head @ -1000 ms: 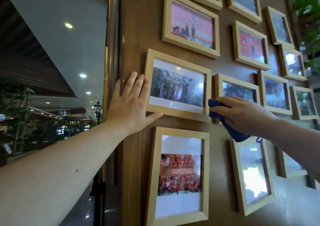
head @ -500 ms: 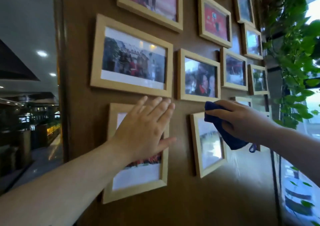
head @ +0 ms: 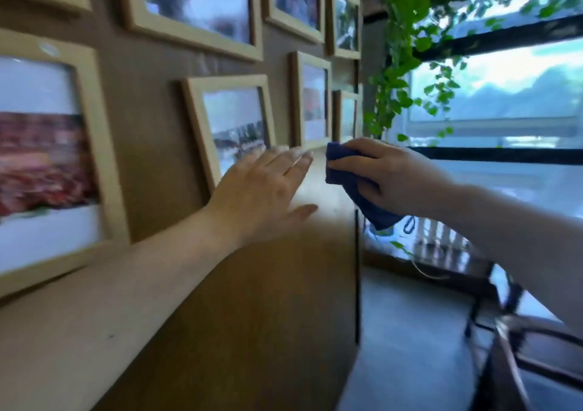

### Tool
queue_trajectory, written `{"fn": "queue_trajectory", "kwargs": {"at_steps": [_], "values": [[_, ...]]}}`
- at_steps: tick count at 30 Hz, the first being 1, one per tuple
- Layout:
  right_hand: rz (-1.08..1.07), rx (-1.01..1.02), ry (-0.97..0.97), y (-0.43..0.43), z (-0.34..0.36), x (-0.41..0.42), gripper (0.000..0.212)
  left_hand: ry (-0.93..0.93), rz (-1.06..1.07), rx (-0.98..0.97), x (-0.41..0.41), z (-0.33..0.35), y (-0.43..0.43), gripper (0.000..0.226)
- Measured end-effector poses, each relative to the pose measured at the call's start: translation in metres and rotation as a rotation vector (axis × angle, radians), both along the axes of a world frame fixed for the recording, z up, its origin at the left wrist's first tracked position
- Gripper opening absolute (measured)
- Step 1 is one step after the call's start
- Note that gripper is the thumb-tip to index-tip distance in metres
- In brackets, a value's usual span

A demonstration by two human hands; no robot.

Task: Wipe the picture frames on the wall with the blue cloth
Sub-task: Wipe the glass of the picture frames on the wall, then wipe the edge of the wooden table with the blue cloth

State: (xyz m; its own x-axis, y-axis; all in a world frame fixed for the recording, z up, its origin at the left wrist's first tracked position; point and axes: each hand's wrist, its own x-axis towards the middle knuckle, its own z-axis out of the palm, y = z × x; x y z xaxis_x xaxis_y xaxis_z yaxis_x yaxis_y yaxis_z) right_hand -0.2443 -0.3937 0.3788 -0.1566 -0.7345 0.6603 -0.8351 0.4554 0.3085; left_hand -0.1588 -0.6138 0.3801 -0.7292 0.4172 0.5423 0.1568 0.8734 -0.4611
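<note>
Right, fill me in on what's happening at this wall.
A person is cleaning light wooden picture frames hung on a brown wall. The right hand grips a bunched blue cloth near the wall's right edge, just below a small frame. The left hand is open, fingers spread over the lower corner of another frame. The picture is blurred, so contact with the wall is unclear. A green vine hangs by the window.

- Your left hand point(head: 265, 186) wears a thin ring on one finger; its colour is lost in the blur.
- Your right hand point(head: 391, 177) shows no ring or glove.
- Both your forearms are bare, with no sleeve, watch or band in view.
</note>
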Motion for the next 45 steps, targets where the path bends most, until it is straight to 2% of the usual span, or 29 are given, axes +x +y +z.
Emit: {"fn": "queue_trajectory", "kwargs": {"at_steps": [8, 13, 18, 23, 27, 31, 40, 45], "values": [[-0.292, 0.020, -0.186, 0.048, -0.067, 0.033, 0.045, -0.090, -0.243, -0.029, -0.038, -0.042, 0.030, 0.072], [-0.563, 0.012, -0.303, 0.086, -0.117, 0.080, 0.060, -0.194, -0.445, -0.026, -0.048, -0.078, 0.059, 0.071], [-0.798, 0.084, -0.370, 0.136, -0.161, 0.141, 0.060, -0.247, -0.638, -0.044, -0.040, -0.119, 0.118, 0.069], [-0.994, 0.030, -0.462, 0.204, -0.212, 0.209, 0.056, -0.319, -0.835, -0.111, -0.013, -0.166, 0.199, 0.071], [-1.107, -0.089, -0.556, 0.258, -0.253, 0.266, 0.058, -0.409, -0.956, -0.134, 0.017, -0.200, 0.277, 0.074], [-1.208, -0.118, -0.562, 0.311, -0.288, 0.324, 0.060, -0.475, -1.079, -0.167, 0.058, -0.235, 0.358, 0.074], [-1.399, -0.399, -0.639, 0.412, -0.363, 0.443, 0.060, -0.620, -1.269, -0.273, 0.147, -0.303, 0.501, 0.073], [-1.565, -0.424, -0.736, 0.474, -0.397, 0.504, 0.063, -0.646, -1.341, -0.341, 0.189, -0.335, 0.560, 0.078]]}}
